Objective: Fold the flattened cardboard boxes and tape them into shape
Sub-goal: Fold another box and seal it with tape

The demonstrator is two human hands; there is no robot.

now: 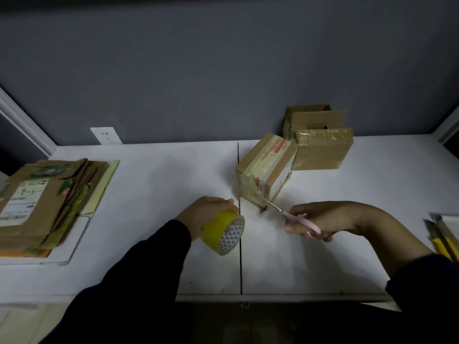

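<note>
Head: tape roll (pixel 216 232) in left hand (pixel 202 214) (scissors (pixel 292 216), right hand (pixel 330 219))

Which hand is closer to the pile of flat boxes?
Left. The left hand, holding the tape, is to the right of the pile. The right hand, holding the scissors, is farther right, past the tape.

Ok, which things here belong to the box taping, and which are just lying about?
In the job: tape roll, gripped by the left hand; scissors, held by the right hand, blades at the near box; flattened stack, waiting.
Lying about: taped rear box; open rear box; yellow-handled tools, right edge; wall socket.
</note>
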